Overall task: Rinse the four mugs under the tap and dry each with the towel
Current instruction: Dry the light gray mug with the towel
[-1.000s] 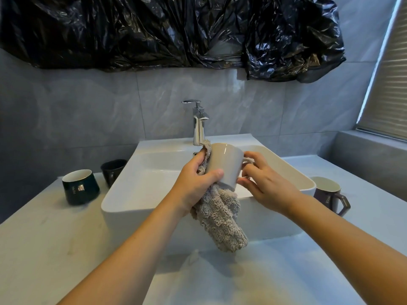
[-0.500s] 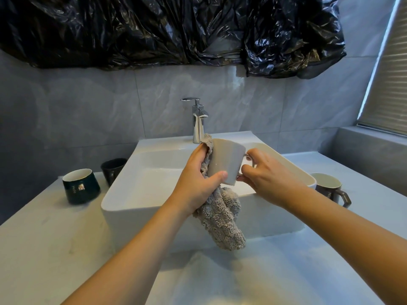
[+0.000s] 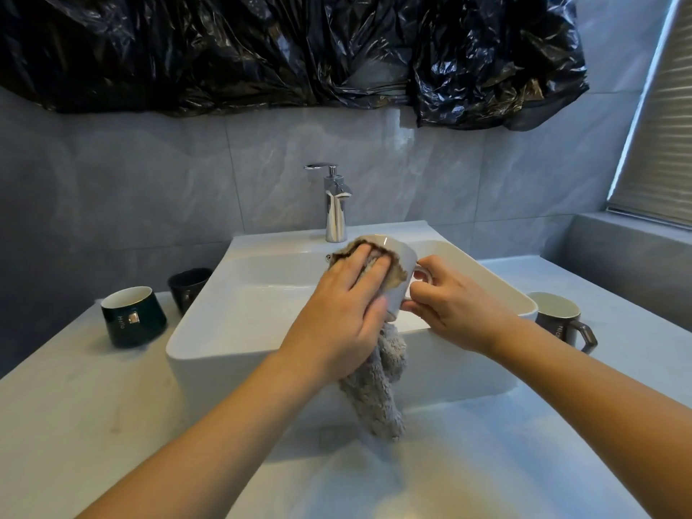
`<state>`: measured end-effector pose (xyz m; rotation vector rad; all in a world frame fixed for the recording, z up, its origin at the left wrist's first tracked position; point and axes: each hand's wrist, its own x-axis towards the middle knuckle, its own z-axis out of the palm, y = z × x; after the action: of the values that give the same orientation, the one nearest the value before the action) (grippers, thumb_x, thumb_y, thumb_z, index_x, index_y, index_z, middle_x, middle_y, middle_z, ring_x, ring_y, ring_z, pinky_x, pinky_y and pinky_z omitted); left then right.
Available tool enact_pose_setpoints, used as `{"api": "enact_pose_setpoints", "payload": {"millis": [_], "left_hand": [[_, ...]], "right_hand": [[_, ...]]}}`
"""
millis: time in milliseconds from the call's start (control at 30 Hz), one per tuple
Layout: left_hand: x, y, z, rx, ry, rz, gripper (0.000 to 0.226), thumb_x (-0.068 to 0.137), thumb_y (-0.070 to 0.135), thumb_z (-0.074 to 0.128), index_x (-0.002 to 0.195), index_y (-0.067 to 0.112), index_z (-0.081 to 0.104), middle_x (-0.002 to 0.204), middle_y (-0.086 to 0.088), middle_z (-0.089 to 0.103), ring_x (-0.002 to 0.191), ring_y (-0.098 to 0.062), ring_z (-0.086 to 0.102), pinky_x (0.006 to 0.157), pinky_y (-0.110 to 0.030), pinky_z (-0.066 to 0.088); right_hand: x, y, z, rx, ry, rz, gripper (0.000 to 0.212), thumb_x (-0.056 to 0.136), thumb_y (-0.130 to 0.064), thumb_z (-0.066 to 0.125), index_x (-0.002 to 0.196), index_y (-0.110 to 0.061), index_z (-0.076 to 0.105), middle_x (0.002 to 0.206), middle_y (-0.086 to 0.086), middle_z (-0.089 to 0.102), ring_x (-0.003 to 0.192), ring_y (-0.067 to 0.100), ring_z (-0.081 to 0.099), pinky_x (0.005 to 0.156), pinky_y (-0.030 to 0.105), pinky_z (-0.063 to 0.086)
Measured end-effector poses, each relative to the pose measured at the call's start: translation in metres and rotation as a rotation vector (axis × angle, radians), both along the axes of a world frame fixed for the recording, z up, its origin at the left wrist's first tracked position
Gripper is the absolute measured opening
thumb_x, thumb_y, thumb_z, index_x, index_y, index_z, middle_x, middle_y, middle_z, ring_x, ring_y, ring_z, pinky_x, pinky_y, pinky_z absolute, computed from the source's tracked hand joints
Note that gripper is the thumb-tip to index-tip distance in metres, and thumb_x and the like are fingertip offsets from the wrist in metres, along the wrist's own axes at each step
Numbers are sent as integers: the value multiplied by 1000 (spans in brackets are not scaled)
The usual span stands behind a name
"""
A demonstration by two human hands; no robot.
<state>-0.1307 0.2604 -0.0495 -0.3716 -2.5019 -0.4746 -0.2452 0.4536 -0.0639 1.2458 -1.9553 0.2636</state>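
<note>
I hold the pale mug [image 3: 401,273] tilted over the sink [image 3: 239,312], in front of the tap [image 3: 334,204]. My right hand [image 3: 455,305] pinches its handle, fingers curled round the loop. My left hand [image 3: 339,312] pushes the towel [image 3: 378,391] into the mug's mouth with its fingers, the thumb against the outer wall; the rest of the cloth hangs down in front of the sink. The mug looks like glazed ceramic: stiff, breakable, and likely slick while wet, so I judge the handle the safest hold. The towel is soft and limp. Left of the sink stand a green mug [image 3: 133,316] and a black mug [image 3: 187,286]; right of it, a brown mug [image 3: 560,320].
</note>
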Motion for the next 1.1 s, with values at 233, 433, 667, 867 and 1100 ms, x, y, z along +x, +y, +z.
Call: {"api": "enact_pose_setpoints", "payload": {"millis": [233, 433, 667, 867, 1100], "left_hand": [[-5, 15, 1, -167, 2, 49, 62, 99, 36, 21, 156, 14, 29, 165, -6, 20, 152, -22, 15, 125, -38, 12], [5, 23, -5, -389, 117, 141, 57, 89, 26, 37, 139, 6, 54, 149, -14, 47, 133, -37, 45, 117, -47, 33], [-17, 42, 19, -641, 83, 142, 62, 82, 23, 31, 133, 4, 60, 145, -12, 53, 129, -42, 48, 112, -58, 34], [3, 14, 4, -760, 179, 56, 53, 85, 19, 47, 133, 2, 60, 141, -13, 55, 122, -40, 53, 109, -51, 41], [14, 7, -6, -660, 235, -44, 52, 84, 16, 41, 129, 3, 64, 139, -13, 57, 121, -37, 55, 104, -44, 48]], "right_hand": [[-2, 5, -8, -45, -168, 85, 21, 99, -43, 47, 92, -24, 51, 104, 13, 54, 79, 28, 53, 68, 35, 50], [-8, 6, -12, -12, -182, 47, 38, 100, -41, 44, 93, -10, 67, 105, 13, 52, 83, 30, 54, 70, 42, 51], [-3, 3, -12, -106, -189, 97, 39, 99, -36, 44, 94, -5, 68, 92, 15, 51, 74, 29, 48, 63, 39, 49], [-7, 6, -13, -82, -206, 72, 48, 100, -48, 40, 89, -9, 65, 101, 15, 53, 79, 30, 54, 66, 42, 52], [-5, 8, -14, -51, -229, -6, 48, 98, -50, 37, 94, -12, 66, 110, 11, 52, 84, 28, 55, 68, 44, 52]]}}
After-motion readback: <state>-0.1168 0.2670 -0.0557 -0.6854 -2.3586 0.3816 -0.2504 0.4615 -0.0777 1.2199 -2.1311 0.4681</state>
